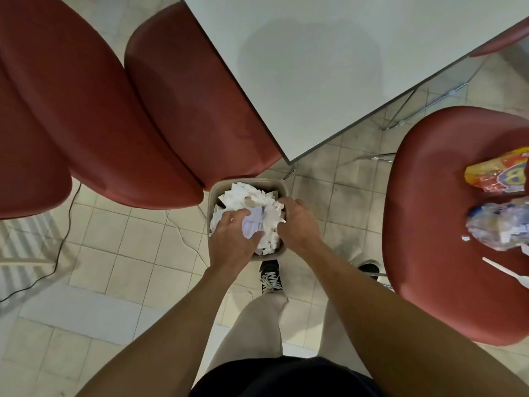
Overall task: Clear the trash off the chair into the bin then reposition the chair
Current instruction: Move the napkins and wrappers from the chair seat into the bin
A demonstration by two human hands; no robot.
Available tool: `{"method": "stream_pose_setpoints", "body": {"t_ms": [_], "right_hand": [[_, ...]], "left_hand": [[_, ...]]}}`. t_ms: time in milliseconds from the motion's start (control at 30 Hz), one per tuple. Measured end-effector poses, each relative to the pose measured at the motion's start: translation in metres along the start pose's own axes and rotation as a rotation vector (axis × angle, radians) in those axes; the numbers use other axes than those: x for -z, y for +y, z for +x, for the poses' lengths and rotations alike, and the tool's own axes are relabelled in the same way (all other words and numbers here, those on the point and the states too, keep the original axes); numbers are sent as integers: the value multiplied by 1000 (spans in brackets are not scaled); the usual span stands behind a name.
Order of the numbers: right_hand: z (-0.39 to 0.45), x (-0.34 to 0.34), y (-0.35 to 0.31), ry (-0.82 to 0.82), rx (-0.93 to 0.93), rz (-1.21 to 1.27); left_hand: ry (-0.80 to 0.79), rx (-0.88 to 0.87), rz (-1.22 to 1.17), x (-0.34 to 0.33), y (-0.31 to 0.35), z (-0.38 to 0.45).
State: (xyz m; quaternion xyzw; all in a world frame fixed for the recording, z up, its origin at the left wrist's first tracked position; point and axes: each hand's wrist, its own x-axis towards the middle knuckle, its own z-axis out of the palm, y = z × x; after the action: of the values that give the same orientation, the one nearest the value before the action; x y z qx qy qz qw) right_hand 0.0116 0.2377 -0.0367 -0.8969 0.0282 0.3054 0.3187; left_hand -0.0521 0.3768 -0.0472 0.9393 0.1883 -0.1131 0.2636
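Observation:
A small beige bin (246, 182) stands on the floor by my feet, piled with crumpled white paper (249, 195). Both my hands are over it. My left hand (232, 237) curls its fingers and thumb round a pale lilac and white wad of paper. My right hand (298, 222) grips the same wad from the right side. To the right stands a red chair (429, 224); on its seat lie a yellow and red snack bag (496, 176), a crumpled clear plastic wrapper (501, 226), a white plastic utensil (505, 271) and a small paper scrap (466, 238).
A white table (329, 67) fills the top middle, its corner just beyond the bin. Two more red chairs (86, 116) stand at the left, close to the bin. A black cable (61, 239) runs over the tiled floor at the left. My shoes (270, 276) are behind the bin.

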Motion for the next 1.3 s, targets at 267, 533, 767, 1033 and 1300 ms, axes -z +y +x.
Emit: {"method": "stream_pose_setpoints", "body": {"t_ms": [267, 533, 767, 1033, 1300], "right_hand": [[-18, 40, 21, 85, -26, 53], [-42, 98, 92, 188, -146, 130], [-63, 162, 179, 314, -271, 227], [-85, 223, 293, 456, -440, 340], [-98, 258, 400, 490, -580, 410]], "left_hand": [[-14, -69, 2, 4, 50, 2], [-116, -220, 31, -24, 131, 3], [-237, -402, 65, -73, 230, -3], [-376, -586, 84, -149, 348, -20], [-406, -712, 139, -238, 437, -22]]}}
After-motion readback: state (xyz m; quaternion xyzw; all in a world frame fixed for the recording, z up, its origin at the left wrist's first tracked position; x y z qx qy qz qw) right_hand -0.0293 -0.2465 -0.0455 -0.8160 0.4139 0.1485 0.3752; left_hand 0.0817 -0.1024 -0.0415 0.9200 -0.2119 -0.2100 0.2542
